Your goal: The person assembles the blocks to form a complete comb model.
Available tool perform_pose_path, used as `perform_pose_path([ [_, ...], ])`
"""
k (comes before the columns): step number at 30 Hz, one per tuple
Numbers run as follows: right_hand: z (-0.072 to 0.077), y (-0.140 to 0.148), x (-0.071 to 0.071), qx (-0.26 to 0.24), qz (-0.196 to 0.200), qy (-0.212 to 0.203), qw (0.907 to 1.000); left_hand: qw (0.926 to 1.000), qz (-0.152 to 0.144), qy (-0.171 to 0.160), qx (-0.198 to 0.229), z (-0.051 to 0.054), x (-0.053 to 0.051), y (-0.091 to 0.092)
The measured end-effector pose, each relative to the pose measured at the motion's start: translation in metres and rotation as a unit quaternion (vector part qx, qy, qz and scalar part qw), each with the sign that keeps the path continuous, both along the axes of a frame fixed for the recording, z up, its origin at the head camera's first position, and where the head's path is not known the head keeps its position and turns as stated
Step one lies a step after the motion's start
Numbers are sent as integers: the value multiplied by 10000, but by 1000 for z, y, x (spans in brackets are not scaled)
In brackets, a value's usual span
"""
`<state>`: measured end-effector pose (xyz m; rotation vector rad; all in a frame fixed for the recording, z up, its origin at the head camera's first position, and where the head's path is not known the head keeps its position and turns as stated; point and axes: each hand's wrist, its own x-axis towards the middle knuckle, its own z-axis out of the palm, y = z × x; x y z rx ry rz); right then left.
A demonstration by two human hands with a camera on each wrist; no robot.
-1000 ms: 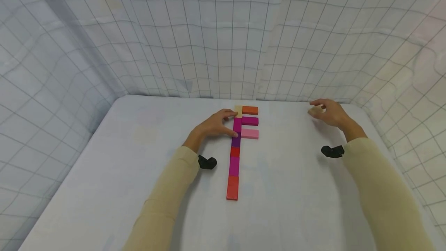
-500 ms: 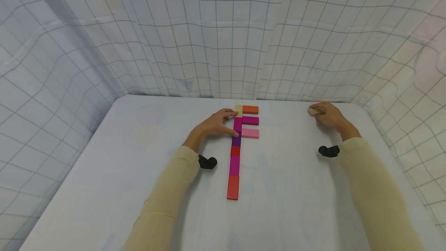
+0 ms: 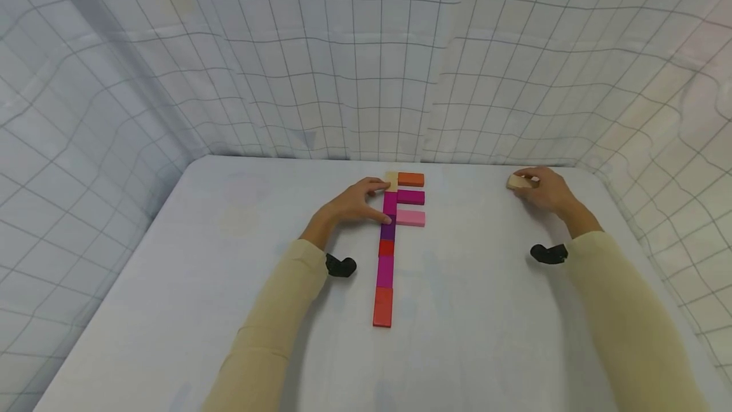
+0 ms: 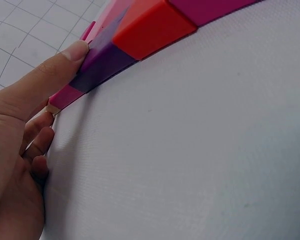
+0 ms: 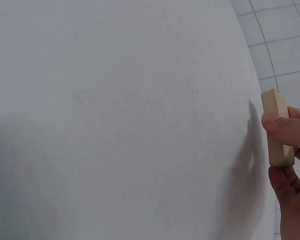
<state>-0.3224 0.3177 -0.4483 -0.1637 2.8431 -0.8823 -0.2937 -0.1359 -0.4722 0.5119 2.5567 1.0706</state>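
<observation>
Flat coloured blocks form a lengthwise row on the white table. My left hand lies along its left side, thumb on the purple block and a fingertip at the pale wooden block at the far end. Between these two is a magenta block. To the right, an orange block, another magenta block and a pink block stick out sideways from the row. Near the far right of the table, my right hand pinches a plain wooden block between thumb and fingers.
Closer to me the row continues with a small red block, a magenta block and a longer red block. Grid-patterned white curtains surround the table at the back and sides.
The right hand has shifted slightly, and the wooden block in its fingers has turned and shows more plainly. My left hand and the row of blocks stay in place.
</observation>
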Motion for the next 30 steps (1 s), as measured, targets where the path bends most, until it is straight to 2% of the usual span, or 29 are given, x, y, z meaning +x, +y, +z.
perform_pose_path([
  [7, 7, -7, 10, -85, 326, 358, 9988, 10000, 38, -25, -17, 1, 0, -1],
  [18, 4, -24, 23, -201, 722, 335, 9966, 9999, 44, -55, 73, 0, 0, 0],
  [25, 2, -39, 28, -249, 936, 681, 9930, 9998, -20, -56, 163, 0, 0, -1],
  [30, 5, -52, 34, -407, 1134, 733, 9900, 9998, 38, -70, 156, 0, 0, 0],
])
